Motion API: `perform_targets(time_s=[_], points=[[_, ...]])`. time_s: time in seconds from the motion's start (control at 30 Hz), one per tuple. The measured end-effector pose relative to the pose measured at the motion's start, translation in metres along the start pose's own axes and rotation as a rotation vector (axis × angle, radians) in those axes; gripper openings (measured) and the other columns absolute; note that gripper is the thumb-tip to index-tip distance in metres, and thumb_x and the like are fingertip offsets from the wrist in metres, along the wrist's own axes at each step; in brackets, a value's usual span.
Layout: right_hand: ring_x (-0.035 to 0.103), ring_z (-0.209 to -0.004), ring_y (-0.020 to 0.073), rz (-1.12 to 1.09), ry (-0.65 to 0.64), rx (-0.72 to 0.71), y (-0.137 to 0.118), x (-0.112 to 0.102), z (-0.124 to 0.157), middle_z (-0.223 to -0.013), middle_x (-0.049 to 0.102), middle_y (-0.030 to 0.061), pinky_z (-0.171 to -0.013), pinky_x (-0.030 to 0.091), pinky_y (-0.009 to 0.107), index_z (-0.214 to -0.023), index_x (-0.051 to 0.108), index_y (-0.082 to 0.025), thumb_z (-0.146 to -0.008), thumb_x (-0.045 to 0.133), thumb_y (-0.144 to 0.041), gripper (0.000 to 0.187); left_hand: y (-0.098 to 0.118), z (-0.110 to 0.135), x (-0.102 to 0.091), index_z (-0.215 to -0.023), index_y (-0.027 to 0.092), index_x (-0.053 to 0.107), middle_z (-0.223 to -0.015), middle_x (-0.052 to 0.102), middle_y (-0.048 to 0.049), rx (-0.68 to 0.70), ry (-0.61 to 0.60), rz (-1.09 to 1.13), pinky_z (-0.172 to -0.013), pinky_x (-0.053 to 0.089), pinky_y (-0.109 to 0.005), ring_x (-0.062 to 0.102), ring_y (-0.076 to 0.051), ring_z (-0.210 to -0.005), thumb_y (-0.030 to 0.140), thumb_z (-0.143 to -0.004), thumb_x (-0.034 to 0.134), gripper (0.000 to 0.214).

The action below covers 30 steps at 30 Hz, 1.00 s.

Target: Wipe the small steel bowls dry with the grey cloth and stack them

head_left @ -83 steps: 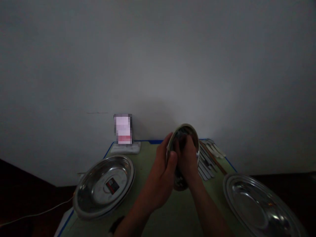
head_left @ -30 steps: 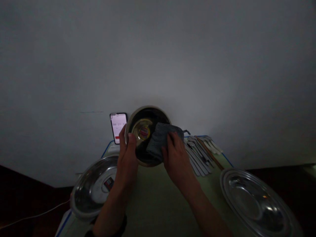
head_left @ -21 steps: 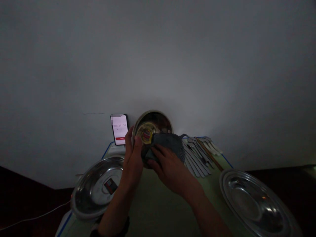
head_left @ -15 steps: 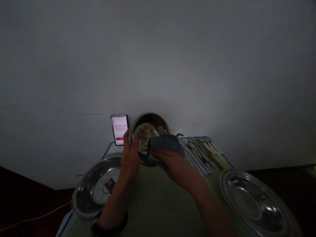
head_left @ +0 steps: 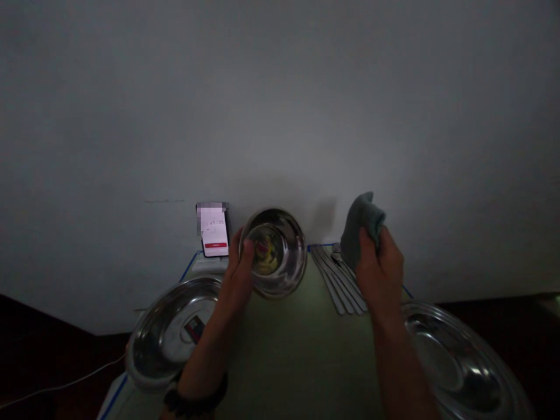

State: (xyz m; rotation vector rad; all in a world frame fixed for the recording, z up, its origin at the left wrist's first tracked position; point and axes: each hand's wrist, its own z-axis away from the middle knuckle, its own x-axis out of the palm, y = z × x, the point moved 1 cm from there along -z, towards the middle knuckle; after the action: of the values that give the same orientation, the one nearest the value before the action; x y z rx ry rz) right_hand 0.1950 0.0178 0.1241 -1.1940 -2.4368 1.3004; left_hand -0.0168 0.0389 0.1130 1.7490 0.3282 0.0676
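Note:
My left hand (head_left: 238,274) grips the rim of a small steel bowl (head_left: 275,252), held tilted above the table with its inside facing me; a coloured sticker shows on its bottom. My right hand (head_left: 380,273) is closed on a grey cloth (head_left: 361,224), lifted up and off to the right of the bowl, above the cutlery. Bowl and cloth are apart.
A large steel basin (head_left: 172,332) with a label inside sits at the left, another steel basin (head_left: 459,367) at the right. Several pieces of cutlery (head_left: 336,280) lie in a row at the back. A lit phone (head_left: 213,230) leans against the wall. The green table (head_left: 297,356) has a blue edge.
My right hand has pulled the cloth out of the bowl and moved it up and to the right. The left hand keeps holding the bowl, now slightly lower.

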Motion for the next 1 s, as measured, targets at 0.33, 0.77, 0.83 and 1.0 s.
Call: perform_targets(time_s=[0.33, 0.77, 0.83, 1.0], points=[[0.037, -0.134, 0.03, 0.173, -0.305, -0.226, 0.014, 0.06, 0.027, -0.133, 0.049, 0.0184, -0.11, 0.032, 0.058, -0.123, 0.056, -0.014, -0.09, 0.048, -0.027, 0.036, 0.004, 0.011, 0.013, -0.139, 0.027, 0.044, -0.137, 0.058, -0.007, -0.094, -0.101, 0.054, -0.106, 0.04, -0.038, 0.052, -0.025, -0.127, 0.062, -0.089, 0.038, 0.062], [0.039, -0.13, 0.029, 0.11, -0.013, -0.207, 0.035, 0.077, 0.032, -0.134, 0.04, 0.0193, -0.101, 0.041, 0.052, -0.126, 0.035, -0.018, -0.084, 0.059, -0.029, 0.049, 0.01, 0.02, 0.01, -0.135, 0.026, 0.046, -0.14, 0.052, -0.0082, 0.051, -0.411, -0.071, -0.111, 0.032, -0.038, 0.046, -0.023, -0.131, 0.055, -0.092, 0.037, 0.054], [0.044, -0.123, 0.0278, 0.116, -0.016, -0.187, 0.037, 0.074, 0.029, -0.127, 0.043, 0.0155, -0.098, 0.044, 0.05, -0.121, 0.039, -0.02, -0.082, 0.061, -0.027, 0.046, 0.008, 0.02, 0.011, -0.134, 0.024, 0.047, -0.139, 0.053, -0.008, 0.037, -0.467, -0.055, -0.11, 0.034, -0.036, 0.047, -0.022, -0.13, 0.053, -0.092, 0.037, 0.052], [0.048, -0.112, 0.0266, 0.142, -0.033, -0.215, 0.038, 0.069, 0.023, -0.117, 0.047, 0.011, -0.096, 0.044, 0.048, -0.113, 0.047, -0.022, -0.082, 0.062, -0.03, 0.036, 0.005, 0.016, 0.007, -0.131, 0.026, 0.053, -0.141, 0.053, -0.0054, 0.039, -0.47, -0.041, -0.11, 0.035, -0.034, 0.047, -0.022, -0.131, 0.05, -0.09, 0.045, 0.047]])
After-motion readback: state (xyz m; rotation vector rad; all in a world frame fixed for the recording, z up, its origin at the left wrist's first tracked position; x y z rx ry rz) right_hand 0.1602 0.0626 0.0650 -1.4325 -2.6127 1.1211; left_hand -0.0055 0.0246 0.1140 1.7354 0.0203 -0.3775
